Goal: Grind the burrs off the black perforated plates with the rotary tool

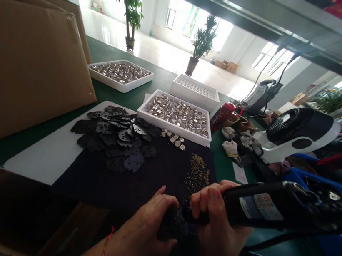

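Observation:
My left hand (pixel 151 220) grips a dark plate with holes (pixel 179 224) at the bottom middle, thumb below and fingers above. A black electric screwdriver (pixel 263 206) with two labels lies in my right hand (pixel 216 218), fingers wrapped round its front end. Its nose points left at the plate; whether the bit touches is too dark to tell. Beyond my hands, small brass-coloured screws (pixel 198 169) are spread on a dark cloth (pixel 153 185). Several loose small silver motors (pixel 174 138) lie by a white tray (pixel 207 139) full of them. Left of these is a heap of black plates (pixel 112 142).
A large cardboard box (pixel 24 63) stands at left. Farther back are another white tray of silver parts (pixel 123 88) and a white perforated container (pixel 195 89). On the right are a red bottle (pixel 222 115), a black-and-white fan (pixel 297 132) and a blue bin (pixel 303 177). A metal beam crosses above.

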Motion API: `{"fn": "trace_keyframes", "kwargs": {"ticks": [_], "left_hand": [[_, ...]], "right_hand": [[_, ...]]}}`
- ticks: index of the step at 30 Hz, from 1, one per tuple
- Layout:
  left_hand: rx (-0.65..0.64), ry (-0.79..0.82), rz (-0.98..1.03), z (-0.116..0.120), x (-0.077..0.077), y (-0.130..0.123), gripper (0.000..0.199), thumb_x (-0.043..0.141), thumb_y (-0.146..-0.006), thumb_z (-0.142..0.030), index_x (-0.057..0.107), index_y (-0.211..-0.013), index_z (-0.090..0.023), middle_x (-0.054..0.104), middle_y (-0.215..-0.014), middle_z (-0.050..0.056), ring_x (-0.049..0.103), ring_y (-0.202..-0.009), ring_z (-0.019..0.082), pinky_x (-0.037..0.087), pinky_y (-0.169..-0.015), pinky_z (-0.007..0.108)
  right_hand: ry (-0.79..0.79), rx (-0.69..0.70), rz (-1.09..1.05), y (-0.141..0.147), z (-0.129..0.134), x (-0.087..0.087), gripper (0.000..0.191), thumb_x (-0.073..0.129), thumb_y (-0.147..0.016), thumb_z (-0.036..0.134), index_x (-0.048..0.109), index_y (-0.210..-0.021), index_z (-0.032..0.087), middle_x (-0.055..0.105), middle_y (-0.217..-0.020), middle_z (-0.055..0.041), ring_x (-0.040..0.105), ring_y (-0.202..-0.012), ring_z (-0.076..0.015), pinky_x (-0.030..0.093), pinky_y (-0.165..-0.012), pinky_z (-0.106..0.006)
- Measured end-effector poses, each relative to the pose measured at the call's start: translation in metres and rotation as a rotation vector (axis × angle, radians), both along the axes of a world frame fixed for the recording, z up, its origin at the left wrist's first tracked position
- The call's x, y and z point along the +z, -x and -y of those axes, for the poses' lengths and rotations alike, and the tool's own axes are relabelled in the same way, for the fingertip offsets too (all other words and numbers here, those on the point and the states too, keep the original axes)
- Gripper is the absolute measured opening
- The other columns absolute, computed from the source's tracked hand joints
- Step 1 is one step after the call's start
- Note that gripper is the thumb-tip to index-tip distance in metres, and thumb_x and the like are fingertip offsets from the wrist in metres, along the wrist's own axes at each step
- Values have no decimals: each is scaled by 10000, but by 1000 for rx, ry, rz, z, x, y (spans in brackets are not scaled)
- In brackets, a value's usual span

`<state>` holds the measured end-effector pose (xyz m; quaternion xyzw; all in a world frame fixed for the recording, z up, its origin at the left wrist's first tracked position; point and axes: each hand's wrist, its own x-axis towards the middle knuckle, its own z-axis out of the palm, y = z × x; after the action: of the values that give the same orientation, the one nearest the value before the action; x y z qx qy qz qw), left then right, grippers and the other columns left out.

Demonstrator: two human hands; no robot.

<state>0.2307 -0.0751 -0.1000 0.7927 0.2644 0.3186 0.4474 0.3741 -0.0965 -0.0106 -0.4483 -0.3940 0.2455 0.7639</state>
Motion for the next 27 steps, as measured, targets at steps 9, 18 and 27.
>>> {"fn": "trace_keyframes", "kwargs": {"ticks": [9, 18, 27], "left_hand": [[68, -122, 45, 3, -13, -2, 738, 715, -670, -115, 466, -1335, -315, 682, -1176, -34, 749, -1164, 244, 320, -1361, 609], [128, -199, -50, 3, -9, 4, 800, 731, -671, -101, 469, -1377, -368, 745, -1265, -34, 755, -1272, 294, 467, -1289, 514], [168, -182, -40, 8, -35, 4, 795, 693, -625, -155, 517, -1377, -347, 745, -1283, -2, 672, -1395, 374, 481, -1274, 580]], "right_hand": [[-71, -281, -201, -21, 11, 25, 219, 679, -944, 308, 639, -1156, 271, 515, -562, 120, 432, -404, -81, 504, -453, -215], [-36, -557, -233, -62, 19, 3, 234, 761, -864, 330, 618, -1021, 233, 514, -571, 106, 468, -445, -100, 525, -495, -258], [-5, -502, -296, -53, 8, -12, 291, 800, -878, 383, 616, -1055, 244, 512, -579, 116, 477, -463, -99, 528, -521, -255]]}}
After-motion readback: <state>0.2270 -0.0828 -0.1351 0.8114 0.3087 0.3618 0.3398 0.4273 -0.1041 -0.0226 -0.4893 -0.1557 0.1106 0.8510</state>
